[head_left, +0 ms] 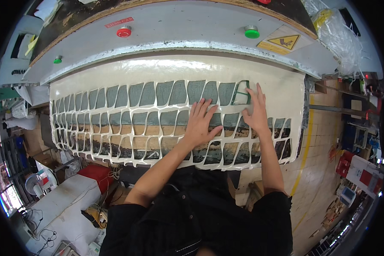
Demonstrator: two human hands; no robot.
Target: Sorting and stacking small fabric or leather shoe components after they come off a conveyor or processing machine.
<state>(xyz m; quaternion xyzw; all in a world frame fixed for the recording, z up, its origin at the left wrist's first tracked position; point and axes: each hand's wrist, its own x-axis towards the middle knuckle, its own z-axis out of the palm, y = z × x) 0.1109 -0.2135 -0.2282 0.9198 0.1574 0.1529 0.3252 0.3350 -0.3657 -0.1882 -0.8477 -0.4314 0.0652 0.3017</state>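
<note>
A wide cream sheet lies over the bed of a machine, with rows of curved panel-shaped holes cut through its nearer part. My left hand rests flat on the cut part, fingers spread, with nothing held. On the uncut edge of the sheet, at the right end of the top row of holes, stands a small green-edged cutting die. My right hand is just right of this die, fingers stretched and thumb apart, the fingertips at or against its right edge. Whether they press on it is hard to tell.
A grey machine beam crosses above the sheet, with a red button, a green button and a yellow warning sign. Clear plastic bags hang at the right. A white-topped table stands at lower left.
</note>
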